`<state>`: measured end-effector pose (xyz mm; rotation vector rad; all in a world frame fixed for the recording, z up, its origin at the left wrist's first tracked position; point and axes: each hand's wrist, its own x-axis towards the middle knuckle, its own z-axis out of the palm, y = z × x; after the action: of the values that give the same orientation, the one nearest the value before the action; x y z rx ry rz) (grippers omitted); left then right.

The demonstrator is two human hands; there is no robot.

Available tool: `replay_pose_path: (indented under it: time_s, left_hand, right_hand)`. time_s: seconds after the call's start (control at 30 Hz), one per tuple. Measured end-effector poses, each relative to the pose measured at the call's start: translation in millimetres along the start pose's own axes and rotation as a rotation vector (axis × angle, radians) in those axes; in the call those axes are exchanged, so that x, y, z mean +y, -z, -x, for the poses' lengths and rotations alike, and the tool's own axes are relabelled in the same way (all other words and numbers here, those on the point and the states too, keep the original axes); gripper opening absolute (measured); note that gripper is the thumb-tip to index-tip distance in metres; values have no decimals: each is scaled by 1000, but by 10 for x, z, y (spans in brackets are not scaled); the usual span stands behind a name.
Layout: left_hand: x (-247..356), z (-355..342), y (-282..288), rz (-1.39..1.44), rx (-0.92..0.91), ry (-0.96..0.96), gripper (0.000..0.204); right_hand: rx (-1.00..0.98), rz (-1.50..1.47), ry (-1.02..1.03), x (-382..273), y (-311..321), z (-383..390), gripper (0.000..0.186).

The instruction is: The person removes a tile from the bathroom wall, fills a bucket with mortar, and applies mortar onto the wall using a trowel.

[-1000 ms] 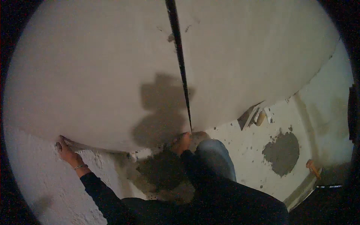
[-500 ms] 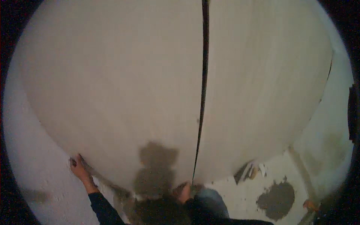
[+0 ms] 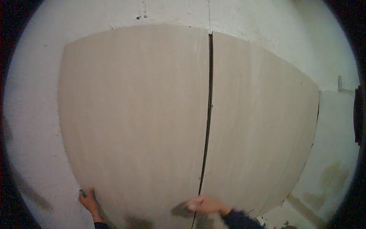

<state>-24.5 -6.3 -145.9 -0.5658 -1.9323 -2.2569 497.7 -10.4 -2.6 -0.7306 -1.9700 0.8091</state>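
Note:
Two large beige panels, a left panel (image 3: 133,107) and a right panel (image 3: 259,114), stand side by side against a rough white wall. A narrow dark gap (image 3: 208,114) runs between them, thinning toward the bottom. My left hand (image 3: 89,200) is at the left panel's lower left edge, its fingers curled around a small dark spot I cannot make out. My right hand (image 3: 207,205) is in front of the gap low down, blurred by motion, so its grip is unclear. Beside it, a dark patch (image 3: 181,209) on the left panel looks like its shadow.
Rough pale wall (image 3: 179,11) shows above and beside the panels. Damp-looking brownish patches (image 3: 335,175) mark the wall at the right. Dark crumbs (image 3: 288,225) lie on a pale surface at the lower right.
My view has shifted upward, so the panels' top edges now show. My right hand has come up in front of the gap. My left hand stays at the left panel's edge.

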Motion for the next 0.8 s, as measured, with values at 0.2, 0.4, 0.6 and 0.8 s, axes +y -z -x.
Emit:
replay_pose_path:
  time_s: [0.2, 0.4, 0.6, 0.8]
  left_hand:
    - [40, -8, 159, -95, 4, -42, 68]
    - [-282, -117, 23, 66, 97, -113, 68]
    - [158, -111, 68, -32, 90, -76, 69]
    - [141, -77, 146, -64, 41, -11, 69]
  right_hand:
    - [749, 756, 977, -2454, 928, -1568, 21]
    - [614, 1369, 929, -3518, 1454, -2764, 32]
    - [460, 1532, 564, -3720, 1443, -2967, 37]
    - [447, 1413, 649, -3499, 1541, -2949, 41]
